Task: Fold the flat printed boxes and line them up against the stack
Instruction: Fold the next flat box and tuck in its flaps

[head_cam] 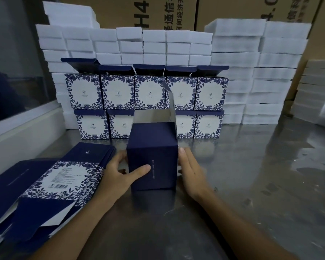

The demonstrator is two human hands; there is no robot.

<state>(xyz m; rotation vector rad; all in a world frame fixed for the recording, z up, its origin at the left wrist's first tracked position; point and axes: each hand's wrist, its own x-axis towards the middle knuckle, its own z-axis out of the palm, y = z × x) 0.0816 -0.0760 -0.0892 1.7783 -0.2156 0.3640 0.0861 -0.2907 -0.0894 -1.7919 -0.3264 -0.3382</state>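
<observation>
I am gripping the navy box (pixel 152 162) with my left hand (pixel 116 171), thumb across its front. My right hand (pixel 190 171) is pressing flat-fingered against its other side, as it is standing upright on the counter (pixel 233 184) before the stacked boxes (pixel 148 102).

Reflective steel table (pixel 251 184), brown cartons (pixel 233 12) behind, window (pixel 11 62) left.

Table (pixel 251 166): brushed metal, glossy, smeared reflections. Folded box (pixel 152 166) held upright: matt navy card outside, silvery-grey plain inside (open top flaps show it). Flat boxes (pixel 51 182) at left: same paperboard, matt navy plus blue-white floral print, smooth. Finished boxes (pixel 146 102) at back: printed card, slight sheen. White foam blocks (pixel 251 72) behind: soft, matt, faintly grainy. Brown cartons (pixel 176 12): corrugated cardboard, dull, black print.
</observation>
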